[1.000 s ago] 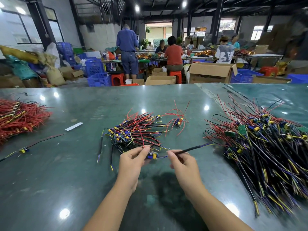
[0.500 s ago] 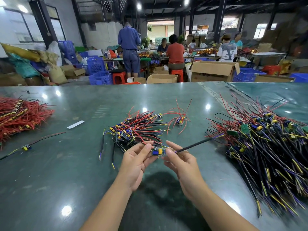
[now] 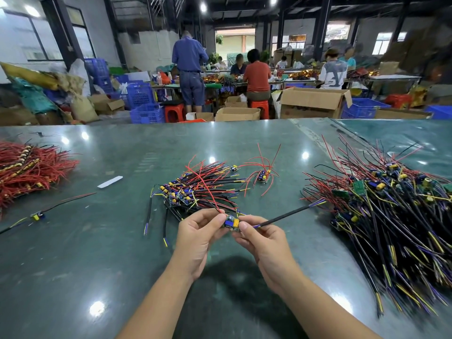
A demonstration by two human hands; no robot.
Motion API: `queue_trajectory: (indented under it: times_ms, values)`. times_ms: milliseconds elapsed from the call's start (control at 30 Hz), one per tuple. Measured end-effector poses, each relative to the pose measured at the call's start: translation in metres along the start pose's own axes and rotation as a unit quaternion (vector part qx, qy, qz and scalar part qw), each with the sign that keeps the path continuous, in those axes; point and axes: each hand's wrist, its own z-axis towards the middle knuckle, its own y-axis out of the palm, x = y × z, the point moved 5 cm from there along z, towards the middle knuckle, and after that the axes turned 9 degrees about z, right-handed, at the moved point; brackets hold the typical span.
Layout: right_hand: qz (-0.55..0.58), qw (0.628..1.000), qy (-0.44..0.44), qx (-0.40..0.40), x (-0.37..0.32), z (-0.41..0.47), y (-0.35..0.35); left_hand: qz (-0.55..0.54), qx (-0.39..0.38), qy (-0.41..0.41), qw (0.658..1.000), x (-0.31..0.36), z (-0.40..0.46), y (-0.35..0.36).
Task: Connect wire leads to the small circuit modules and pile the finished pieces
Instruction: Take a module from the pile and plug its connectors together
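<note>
I see bright ceiling lamps (image 3: 203, 7) glaring as white spots across the glossy table (image 3: 73, 253). A soft shadow pools at its near edge. The hall behind is dim; wide-angle bending and blur smear the right-hand wire pile (image 3: 396, 216).

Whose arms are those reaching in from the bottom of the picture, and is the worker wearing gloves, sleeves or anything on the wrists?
They belong to the person wearing the camera. Both forearms are bare as far as the frame shows: no sleeves in view. The left hand and right hand have no gloves, and no watch, bracelet or rings are visible. The fingers are uncovered, with short nails.
</note>
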Motion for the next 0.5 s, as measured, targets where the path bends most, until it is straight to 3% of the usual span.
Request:
queue_trajectory:
  times_ms: [167,300,400,500]
  values:
    - [-0.095,0.993,-0.062,0.033,-0.004,0.0,-0.001,0.037,0.032,-0.011,0.999,-0.004,0.001,-0.003]
    - [-0.264,0.953,-0.141,0.049,-0.008,-0.002,-0.001,0.092,0.093,-0.023,0.991,-0.012,0.001,-0.006]
    - [-0.235,0.957,-0.146,0.087,-0.009,-0.001,-0.006,0.062,0.136,-0.028,0.988,-0.009,0.006,-0.017]
    - [-0.18,0.971,-0.122,0.097,-0.008,0.002,-0.008,0.038,0.081,-0.041,0.995,-0.007,0.008,-0.018]
